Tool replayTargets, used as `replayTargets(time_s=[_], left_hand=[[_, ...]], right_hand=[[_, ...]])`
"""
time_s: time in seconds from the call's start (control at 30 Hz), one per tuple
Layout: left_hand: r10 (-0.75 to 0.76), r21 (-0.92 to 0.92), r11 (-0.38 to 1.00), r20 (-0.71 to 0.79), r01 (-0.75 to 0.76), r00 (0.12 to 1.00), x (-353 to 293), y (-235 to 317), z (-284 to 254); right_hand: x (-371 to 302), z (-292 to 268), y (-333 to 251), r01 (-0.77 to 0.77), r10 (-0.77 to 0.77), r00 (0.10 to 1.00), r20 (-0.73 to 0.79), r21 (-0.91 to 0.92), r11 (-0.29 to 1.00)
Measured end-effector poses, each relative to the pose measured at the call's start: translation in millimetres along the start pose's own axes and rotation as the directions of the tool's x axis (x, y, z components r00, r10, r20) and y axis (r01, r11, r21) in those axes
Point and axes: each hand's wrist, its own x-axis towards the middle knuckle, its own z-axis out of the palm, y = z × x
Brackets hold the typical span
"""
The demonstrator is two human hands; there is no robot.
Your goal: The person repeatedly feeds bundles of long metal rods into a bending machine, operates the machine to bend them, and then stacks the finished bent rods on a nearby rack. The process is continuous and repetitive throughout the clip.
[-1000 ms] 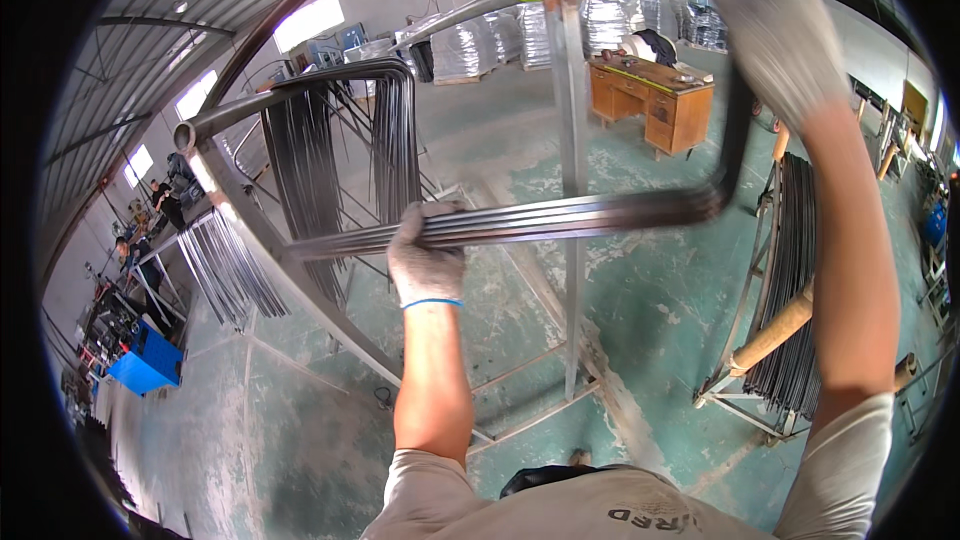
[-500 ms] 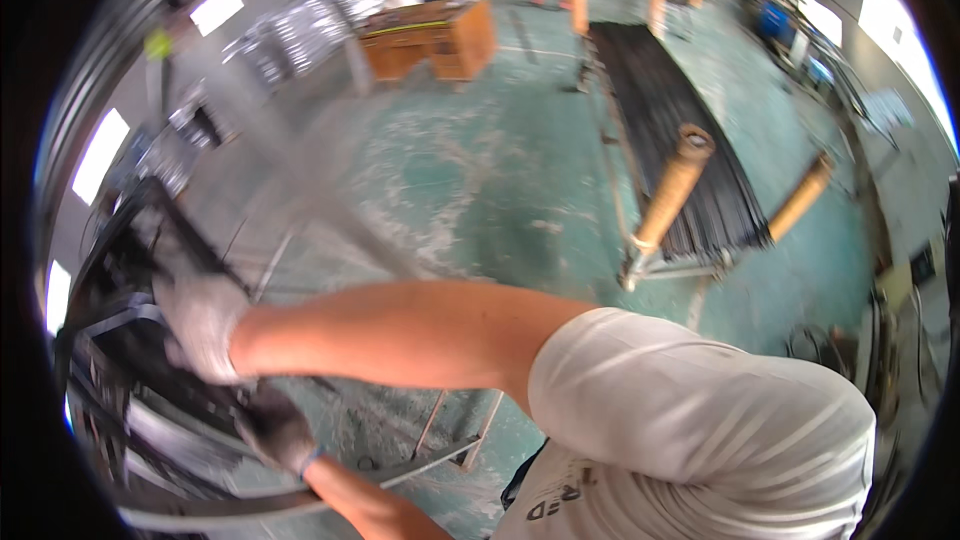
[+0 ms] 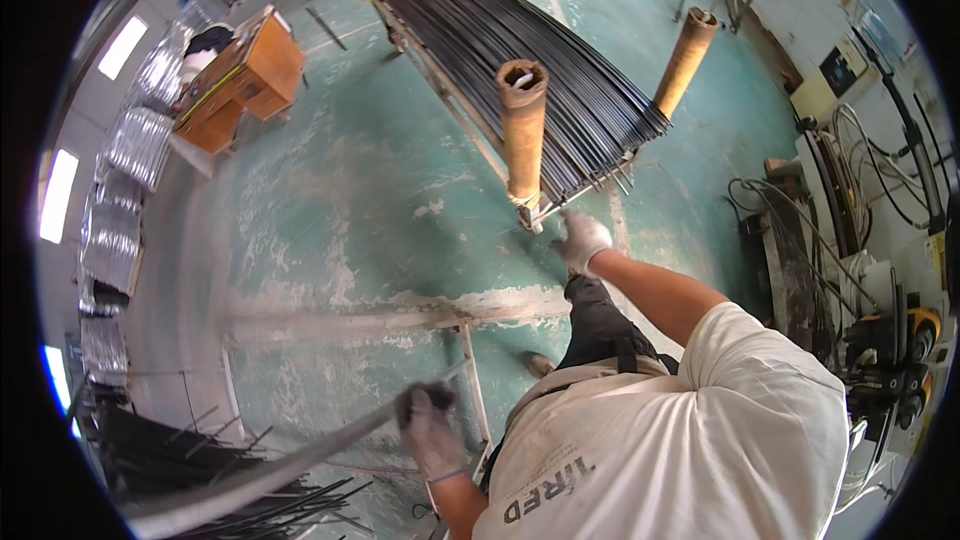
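My right hand (image 3: 585, 243), in a pale work glove, reaches forward with its fingers apart and nothing in them. It is close to the near end of a low rack (image 3: 470, 135), whose near post is sleeved in a brown cardboard tube (image 3: 524, 130). Long black strips (image 3: 520, 50) lie side by side on this rack. My left hand (image 3: 435, 440), gloved with dark stained fingers, is low in the view, curled over a grey metal rail (image 3: 300, 455). Blur there hides the exact hold.
Dark thin strips (image 3: 190, 460) with jutting ends lie at lower left. A wooden desk (image 3: 245, 80) and silvery wrapped bundles (image 3: 137, 147) line the left. Cables and hoses (image 3: 810, 220) hang by the right wall. Another tube-covered post (image 3: 688, 60) rises at the rack's right corner.
My view has swung right toward the rack. My right hand has left the dark pieces at left and moved right to the rack's near end. My left hand has also left those pieces.
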Motion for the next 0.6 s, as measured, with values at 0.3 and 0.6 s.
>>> replayTargets(time_s=[0.3,0.6], left_hand=[[0.454,0.384,0.732,0.342,-0.563,0.823,189,97,318],[0.280,0.663,0.482,0.503,-0.573,0.818,273,-8,544]], right_hand=[[213,-31,137,-0.372,0.367,0.924,-0.107,-0.036,0.927],[348,-25,131,-0.449,0.449,0.892,-0.047,-0.213,0.868]])
